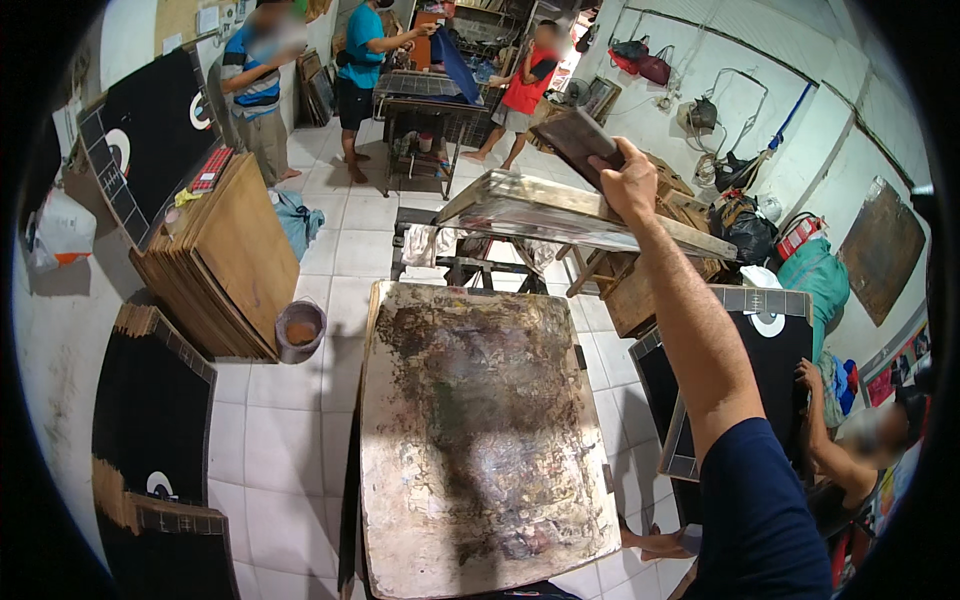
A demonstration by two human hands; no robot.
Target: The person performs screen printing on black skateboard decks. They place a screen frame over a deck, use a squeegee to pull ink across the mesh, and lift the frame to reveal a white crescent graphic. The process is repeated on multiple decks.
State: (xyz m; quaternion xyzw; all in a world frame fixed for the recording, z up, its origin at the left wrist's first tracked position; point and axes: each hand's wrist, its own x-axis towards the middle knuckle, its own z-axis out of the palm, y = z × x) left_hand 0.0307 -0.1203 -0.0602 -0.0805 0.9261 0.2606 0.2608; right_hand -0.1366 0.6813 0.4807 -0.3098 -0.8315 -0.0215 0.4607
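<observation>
Gripping a dark, flat block [575, 138], the right hand [628, 185] has its fingers closed around the block's right end, well up over the far side of a stained board [480, 430]. The left hand is out of view, so its fingers cannot be told. A pale wooden frame [570, 212] stands raised just below the block; whether block and frame touch is hard to tell.

The block looks stiff and fairly light, likely manageable one-handed, though smears could make it slippery; the middle of its long edge would probably balance better than the end. The frame seems rigid but bulkier, safest held by its wooden rim.

No label or lettering can be made out on either. Black sheets [150, 390] at left carry white ring marks and thin ruled lines; papers [207, 20] on the far-left wall are too small to read.
</observation>
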